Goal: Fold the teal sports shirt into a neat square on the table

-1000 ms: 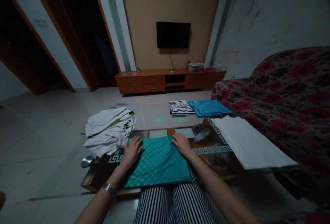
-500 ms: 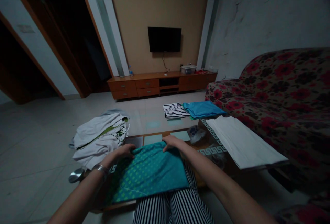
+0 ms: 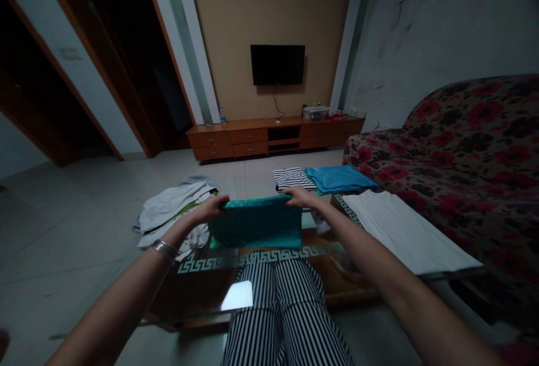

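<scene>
A folded teal cloth (image 3: pixel 261 223) hangs stretched between my two hands, raised above the glass-topped coffee table (image 3: pixel 202 287). My left hand (image 3: pixel 214 207) pinches its upper left corner, and a bracelet circles that wrist. At the upper right corner my right hand (image 3: pixel 298 197) is closed on the cloth. I cannot tell what kind of garment or cloth it is. Close to my left hand lies a loose heap of white and grey clothes (image 3: pixel 168 211). Past my right hand are a folded black-and-white striped garment (image 3: pixel 292 178) and a folded blue cloth (image 3: pixel 341 178).
A white cloth (image 3: pixel 408 231) lies flat at the table's right end. The floral sofa (image 3: pixel 463 136) borders the right side. Across the floor stands a low wooden TV cabinet (image 3: pixel 248 144), with a television (image 3: pixel 278 65) on the wall above.
Both hands have lifted the teal cloth off the near part of the table and moved it up and away from me. It now hangs as a narrower panel, and its dotted face is turned away.
</scene>
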Available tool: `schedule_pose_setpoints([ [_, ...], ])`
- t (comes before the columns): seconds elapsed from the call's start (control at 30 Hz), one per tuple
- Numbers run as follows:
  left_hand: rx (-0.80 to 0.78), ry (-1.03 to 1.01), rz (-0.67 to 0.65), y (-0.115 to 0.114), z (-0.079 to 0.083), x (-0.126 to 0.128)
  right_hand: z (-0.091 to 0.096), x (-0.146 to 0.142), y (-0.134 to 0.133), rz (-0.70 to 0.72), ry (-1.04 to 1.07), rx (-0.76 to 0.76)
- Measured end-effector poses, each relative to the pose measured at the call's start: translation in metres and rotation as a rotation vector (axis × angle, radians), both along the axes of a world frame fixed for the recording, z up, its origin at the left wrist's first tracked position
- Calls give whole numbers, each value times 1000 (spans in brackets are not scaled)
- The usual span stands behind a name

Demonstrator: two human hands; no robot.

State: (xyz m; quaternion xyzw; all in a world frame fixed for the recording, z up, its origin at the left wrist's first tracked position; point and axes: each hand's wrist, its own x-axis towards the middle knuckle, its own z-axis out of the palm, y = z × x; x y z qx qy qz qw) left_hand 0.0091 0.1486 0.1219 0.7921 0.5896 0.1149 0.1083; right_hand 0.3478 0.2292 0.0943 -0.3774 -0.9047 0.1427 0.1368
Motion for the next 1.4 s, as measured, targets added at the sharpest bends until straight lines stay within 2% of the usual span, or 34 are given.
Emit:
schedule_pose_setpoints([
  [0.07,132,97,-28,1,18,5,23,9,-1,-46,42,146],
  [0.1,199,148,-34,-1,22,9,29,14,-6,-64,60,224],
  [0.13,271,187,-18,-5,21,13,31,18,-13,-71,70,289],
  [0.2,375,243,-3,-22,5,23,19,27,-33,-58,58,365],
  [0.27,404,270,-22,-48,-27,34,-13,37,-60,-41,9,383],
  [0.37,295,263,-88,-98,-88,44,-79,56,-102,-9,-73,298],
  [0.43,227,237,-107,-132,-121,45,-118,72,-128,5,-98,228],
  [0.47,211,223,-89,-147,-133,43,-133,80,-140,2,-89,207],
  [0.53,212,191,-25,-170,-148,37,-150,96,-157,-29,-28,190],
  [0.63,259,157,119,-186,-152,27,-153,110,-170,-107,98,198],
  [0.73,297,150,203,-184,-150,27,-150,107,-171,-128,153,203],
  [0.83,299,158,132,-174,-153,40,-155,93,-166,-120,143,211],
  [0.97,243,198,49,-165,-167,55,-167,79,-159,-158,105,217],
  [1.17,180,186,78,-162,-183,47,-164,73,-156,-202,108,205],
  [1.3,180,167,66,-169,-183,44,-160,76,-165,-178,110,172],
  [1.4,153,157,42,-187,-183,49,-159,86,-184,-140,113,126],
])
